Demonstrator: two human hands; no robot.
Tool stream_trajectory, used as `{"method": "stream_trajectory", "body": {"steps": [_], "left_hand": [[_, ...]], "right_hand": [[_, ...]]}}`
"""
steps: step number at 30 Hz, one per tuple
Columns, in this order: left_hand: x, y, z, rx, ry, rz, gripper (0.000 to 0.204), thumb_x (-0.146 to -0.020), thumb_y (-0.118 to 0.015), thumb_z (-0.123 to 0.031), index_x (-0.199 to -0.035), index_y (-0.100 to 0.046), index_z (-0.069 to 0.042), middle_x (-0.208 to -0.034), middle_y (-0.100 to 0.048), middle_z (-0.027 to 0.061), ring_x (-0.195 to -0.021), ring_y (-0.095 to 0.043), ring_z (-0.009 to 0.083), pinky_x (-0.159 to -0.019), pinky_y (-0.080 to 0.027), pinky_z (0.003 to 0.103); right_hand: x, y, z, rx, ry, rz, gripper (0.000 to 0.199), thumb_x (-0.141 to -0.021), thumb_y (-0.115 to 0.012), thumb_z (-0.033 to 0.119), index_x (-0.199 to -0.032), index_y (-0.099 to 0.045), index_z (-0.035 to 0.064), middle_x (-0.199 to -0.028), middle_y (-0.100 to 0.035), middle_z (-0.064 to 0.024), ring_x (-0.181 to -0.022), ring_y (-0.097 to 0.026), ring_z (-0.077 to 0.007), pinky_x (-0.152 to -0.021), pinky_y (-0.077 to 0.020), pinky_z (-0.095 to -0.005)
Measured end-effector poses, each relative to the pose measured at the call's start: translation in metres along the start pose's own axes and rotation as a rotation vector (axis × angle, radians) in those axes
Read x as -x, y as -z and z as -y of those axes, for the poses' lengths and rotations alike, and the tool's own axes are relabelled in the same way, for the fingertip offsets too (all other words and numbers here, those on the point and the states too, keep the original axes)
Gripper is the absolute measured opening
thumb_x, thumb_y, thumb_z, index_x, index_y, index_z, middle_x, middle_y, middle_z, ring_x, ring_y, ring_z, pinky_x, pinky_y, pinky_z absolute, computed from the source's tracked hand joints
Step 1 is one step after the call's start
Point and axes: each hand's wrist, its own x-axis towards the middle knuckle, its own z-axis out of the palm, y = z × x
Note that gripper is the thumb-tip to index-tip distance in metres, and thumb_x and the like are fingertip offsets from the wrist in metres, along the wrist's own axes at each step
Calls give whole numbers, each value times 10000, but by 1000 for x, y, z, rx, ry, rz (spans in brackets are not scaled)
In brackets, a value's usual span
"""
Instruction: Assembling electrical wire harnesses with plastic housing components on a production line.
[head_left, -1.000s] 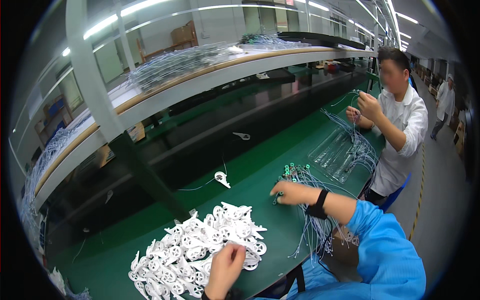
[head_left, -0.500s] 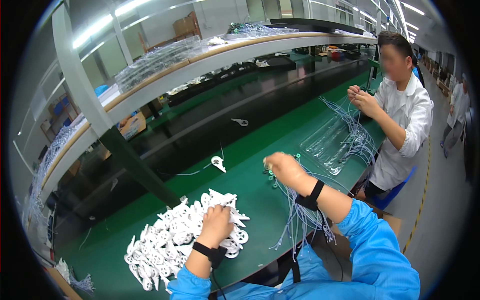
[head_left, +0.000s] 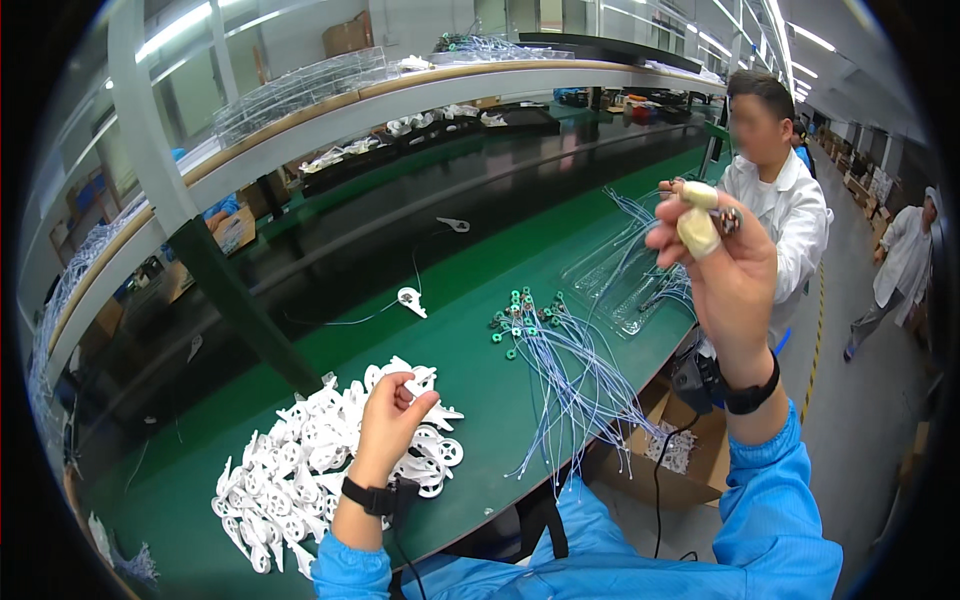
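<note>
Bordering left fingers [head_left: 388, 384], perhaps touching: white parts [head_left: 322, 432].

The left hand [head_left: 393, 420] curls over a pile of white, wheel-ended plastic parts [head_left: 290, 475]; its grip is unclear. The right hand [head_left: 735, 275], raised, wears pale yellow finger cots [head_left: 698, 234], a small dark part [head_left: 731, 219] against its fingers. Between the hands lie blue-grey cables [head_left: 575, 375] with green ring ends; beyond the right stands a white-coated co-worker [head_left: 795, 225].
</note>
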Motion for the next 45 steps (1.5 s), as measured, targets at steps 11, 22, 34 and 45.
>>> {"method": "stream_trajectory", "body": {"steps": [11,22,34,45], "left_hand": [[127,-31,15,1481,395,264,417,-849,-580,-480,-877,-542,-67,-699,-476,12,-571,-389,128,-514,-323,262],[164,-77,-27,1224,679,224,242,-965,-475,-295,-939,-443,-56,-871,-572,133,-663,-558,209,-563,-483,360],[142,-139,-25,1173,657,494,153,-936,-531,-121,-1034,-439,-48,-864,-534,96,-659,-504,164,-557,-414,285],[127,-139,-39,1084,628,464,193,-909,-541,-56,-1089,-472,-44,-865,-574,96,-658,-549,133,-538,-438,263]], "right_hand": [[110,37,-26,27,-268,-244,224,-903,-528,13,-1118,-563,-38,-1002,-636,-157,-869,-647,-222,-723,-531,-295],[168,61,-66,-247,-247,-479,190,-910,-507,48,-1087,-536,-15,-1029,-612,-148,-969,-612,-268,-856,-496,-359],[164,52,5,-286,66,-267,178,-883,-519,168,-970,-533,14,-863,-580,-165,-819,-566,-280,-782,-464,-410],[186,57,23,49,101,-260,120,-858,-580,125,-921,-542,30,-857,-605,-164,-818,-593,-292,-691,-491,-385]]}}
